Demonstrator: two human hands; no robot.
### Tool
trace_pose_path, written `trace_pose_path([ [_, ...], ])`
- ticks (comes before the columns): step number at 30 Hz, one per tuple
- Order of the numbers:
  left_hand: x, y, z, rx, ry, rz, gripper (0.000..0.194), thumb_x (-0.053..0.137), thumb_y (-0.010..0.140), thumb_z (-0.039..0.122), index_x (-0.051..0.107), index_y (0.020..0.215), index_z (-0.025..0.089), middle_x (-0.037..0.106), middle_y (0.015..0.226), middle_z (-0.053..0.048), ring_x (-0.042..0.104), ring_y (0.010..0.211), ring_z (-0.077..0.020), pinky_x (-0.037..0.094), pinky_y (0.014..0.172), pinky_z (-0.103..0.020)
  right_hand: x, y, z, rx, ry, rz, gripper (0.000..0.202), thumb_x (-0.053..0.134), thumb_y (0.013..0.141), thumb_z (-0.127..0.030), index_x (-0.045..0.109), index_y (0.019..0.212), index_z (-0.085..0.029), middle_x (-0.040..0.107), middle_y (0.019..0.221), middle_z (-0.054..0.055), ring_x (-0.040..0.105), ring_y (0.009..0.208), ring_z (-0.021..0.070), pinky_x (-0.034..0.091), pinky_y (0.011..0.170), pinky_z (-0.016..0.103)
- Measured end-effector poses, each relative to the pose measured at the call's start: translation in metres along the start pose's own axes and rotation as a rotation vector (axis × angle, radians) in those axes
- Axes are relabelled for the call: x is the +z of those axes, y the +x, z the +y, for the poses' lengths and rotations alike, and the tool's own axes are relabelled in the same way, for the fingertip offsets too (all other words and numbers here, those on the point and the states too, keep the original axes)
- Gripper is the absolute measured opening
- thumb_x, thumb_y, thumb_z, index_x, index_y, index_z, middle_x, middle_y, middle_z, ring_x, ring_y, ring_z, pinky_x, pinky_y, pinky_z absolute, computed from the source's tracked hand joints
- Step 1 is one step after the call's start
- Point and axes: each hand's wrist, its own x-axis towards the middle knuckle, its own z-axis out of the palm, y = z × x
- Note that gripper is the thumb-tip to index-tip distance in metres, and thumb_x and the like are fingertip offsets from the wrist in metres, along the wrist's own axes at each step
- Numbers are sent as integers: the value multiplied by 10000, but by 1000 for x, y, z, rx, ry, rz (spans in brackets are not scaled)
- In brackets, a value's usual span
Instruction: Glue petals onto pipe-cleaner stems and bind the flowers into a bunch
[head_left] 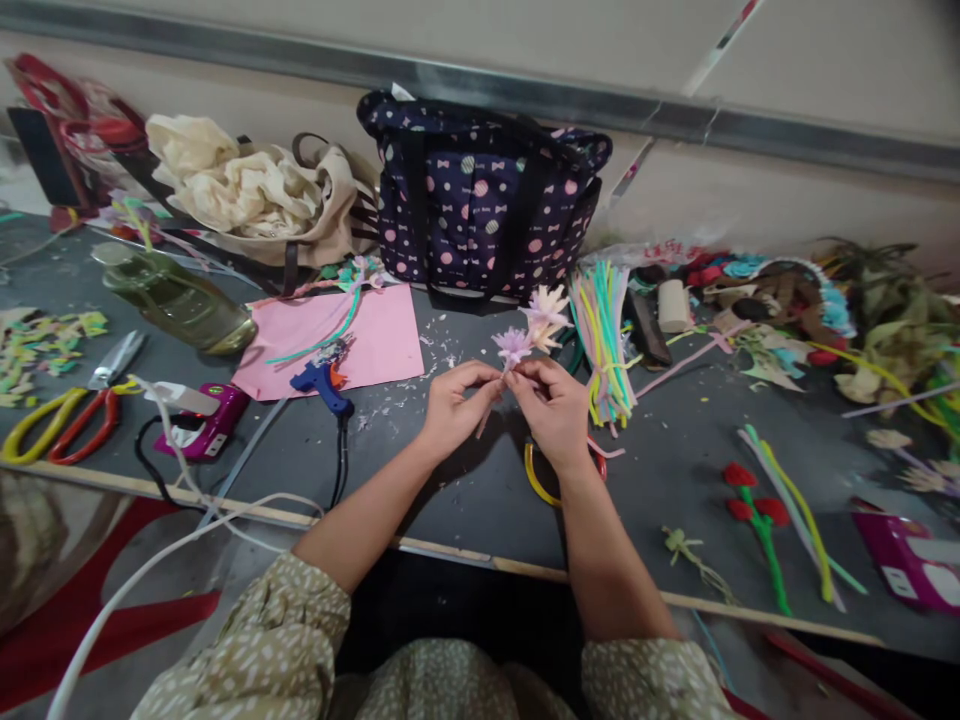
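My left hand [459, 408] and my right hand [555, 408] meet over the middle of the table, fingertips pinched together. Between them they grip a small bunch of fuzzy pipe-cleaner flowers: a lilac flower [513, 345] in front and a peach flower [546, 312] behind it to the right. A short stem end hangs below my left fingers. Which hand grips which stem is partly hidden by the fingers. Below my right wrist lie scissors [537, 482] with yellow and red handles, mostly covered. A tied bundle of coloured pipe cleaners [604, 345] lies just beyond my right hand.
A blue glue gun [322, 385] rests by a pink sheet [382, 335]. To the left are a bottle [176, 300], a purple device [206, 425], a white cable [142, 570] and scissors [97, 400]. A patterned bag [487, 205] stands behind; red flowers [757, 510] lie right.
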Motion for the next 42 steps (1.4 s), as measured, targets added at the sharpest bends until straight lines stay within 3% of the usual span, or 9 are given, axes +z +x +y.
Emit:
trace_pose_path([
  [5, -4, 3, 0, -205, -245, -114, 222, 758, 727, 355, 702, 753, 142, 646, 661, -21, 592, 575, -114, 471, 575, -231, -5, 2, -3, 79, 90, -49, 133, 651, 828, -309, 645, 762, -193, 602, 725, -9, 563, 667, 122, 446, 616, 247],
  [14, -10, 4, -6, -434, -588, -302, 248, 812, 666, 325, 681, 731, 125, 647, 633, -13, 596, 499, -98, 534, 561, -243, -8, 1, -3, 191, 342, -185, 222, 680, 804, -395, 637, 740, -187, 616, 713, 5, 570, 606, 125, 483, 556, 263],
  [20, -14, 7, -9, -594, -731, -447, 294, 843, 615, 316, 643, 710, 123, 601, 531, 14, 542, 416, -83, 575, 569, -278, -5, 0, -11, 158, 330, -186, 211, 673, 805, -368, 629, 709, -185, 610, 689, 5, 574, 624, 130, 489, 582, 259],
  [24, -12, 8, -5, -602, -690, -361, 292, 839, 624, 307, 634, 711, 118, 604, 564, 15, 555, 461, -76, 582, 596, -268, -2, 1, -14, 156, 267, -109, 205, 663, 801, -362, 616, 711, -184, 588, 665, -5, 543, 593, 116, 464, 553, 243],
  [29, -6, 8, -5, -435, -553, -233, 275, 817, 662, 322, 661, 784, 131, 636, 674, 9, 600, 547, -85, 558, 610, -245, 1, 0, -10, 135, 148, 19, 180, 662, 798, -354, 618, 751, -186, 594, 681, -11, 502, 584, 105, 418, 521, 231],
  [33, -5, 6, -7, -320, -446, -176, 244, 804, 680, 324, 672, 758, 134, 651, 686, -1, 618, 571, -95, 508, 587, -221, 5, -1, -7, 102, 73, 41, 147, 641, 826, -335, 631, 782, -195, 603, 688, -15, 512, 574, 108, 426, 531, 243],
  [36, -5, 7, -8, -288, -405, -109, 237, 804, 675, 330, 679, 734, 138, 655, 667, -5, 610, 572, -101, 486, 581, -221, 4, -2, -6, -26, -89, 74, 122, 617, 853, -330, 645, 857, -211, 636, 787, 19, 583, 707, 155, 478, 643, 299],
  [39, -6, 10, -7, -264, -401, -18, 212, 795, 683, 326, 683, 726, 151, 657, 655, -1, 604, 583, -102, 479, 602, -227, 1, -6, -5, -234, -286, 226, 198, 658, 827, -307, 643, 1009, -229, 673, 988, 81, 611, 961, 237, 479, 835, 401],
  [42, -7, 11, -8, -234, -401, 66, 189, 786, 691, 318, 685, 718, 161, 657, 653, 3, 593, 595, -99, 479, 635, -236, 2, -13, -3, -447, -312, 184, 127, 658, 826, -240, 663, 952, -252, 703, 889, 58, 635, 842, 212, 478, 795, 376],
])
